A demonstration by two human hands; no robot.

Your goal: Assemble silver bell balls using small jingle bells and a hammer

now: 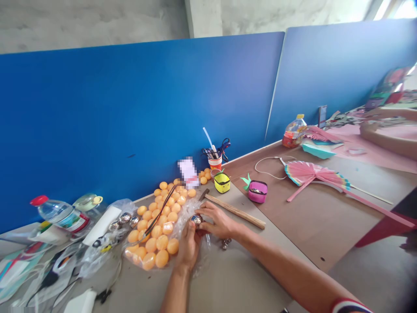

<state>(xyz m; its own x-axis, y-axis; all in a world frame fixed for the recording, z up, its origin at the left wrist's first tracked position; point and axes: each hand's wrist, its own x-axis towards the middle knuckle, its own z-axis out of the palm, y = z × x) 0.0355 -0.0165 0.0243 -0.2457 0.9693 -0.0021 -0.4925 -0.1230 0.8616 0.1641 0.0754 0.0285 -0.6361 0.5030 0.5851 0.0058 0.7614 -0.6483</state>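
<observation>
Between my two hands is a small shiny silver ball (196,219), held just above the table. My left hand (188,248) grips it from below and the left. The fingers of my right hand (219,221) curl over it from the right, touching its side; my palms hide part of it. Beneath my right wrist lie a few small metal pieces (225,243). A wooden-handled hammer (237,211) lies just beyond my right hand. To the left, a clear plastic bag of orange balls (161,230) spreads out close to my left hand.
A yellow box (222,183) and a magenta box (257,192) stand behind the hammer, near a cup of tools (215,162). Bottles (70,217) and cables clutter the left. A pink pleated fan (312,171) lies right; another person's arms (387,134) rest farther off. A blue partition (146,113) backs everything.
</observation>
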